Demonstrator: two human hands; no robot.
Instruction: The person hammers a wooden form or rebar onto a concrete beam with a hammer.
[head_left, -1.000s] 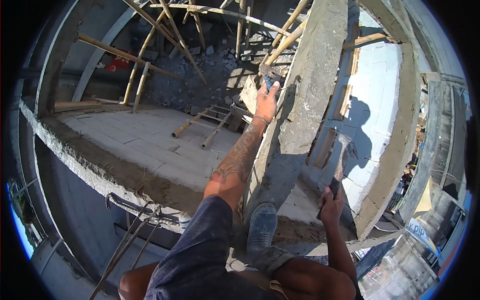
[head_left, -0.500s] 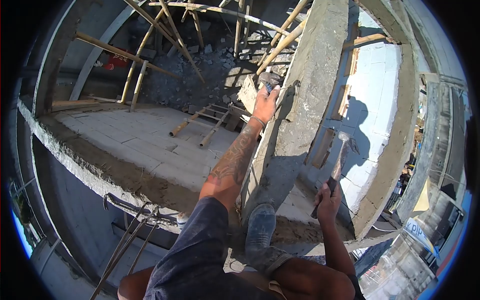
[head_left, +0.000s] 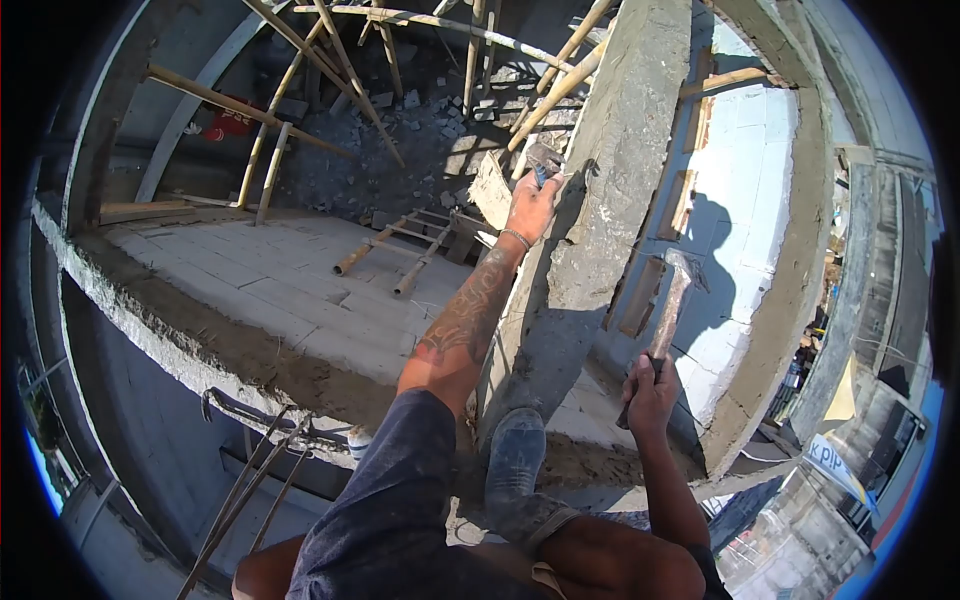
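Observation:
My left hand (head_left: 532,207) is closed round a tool with a blue part and a grey, dusty metal head (head_left: 545,158), held against the left side of the concrete beam (head_left: 625,150). To the right of the beam, my right hand (head_left: 650,395) grips the dark handle of a hammer (head_left: 672,310). The hammer is upright in view, its worn metal head above the hand, over the light block wall. A pale broken board (head_left: 490,190) stands just left of my left hand.
Bamboo poles (head_left: 560,95) cross the upper area above rubble (head_left: 420,130). A bamboo ladder (head_left: 395,250) lies beyond the block wall (head_left: 240,275). My boot (head_left: 517,455) rests on the beam. Bent steel bars (head_left: 250,480) stick out at lower left.
The hammer and my right hand have shifted slightly left and up, with the hammer head nearer the beam. My left hand stays at nearly the same place on the beam's side.

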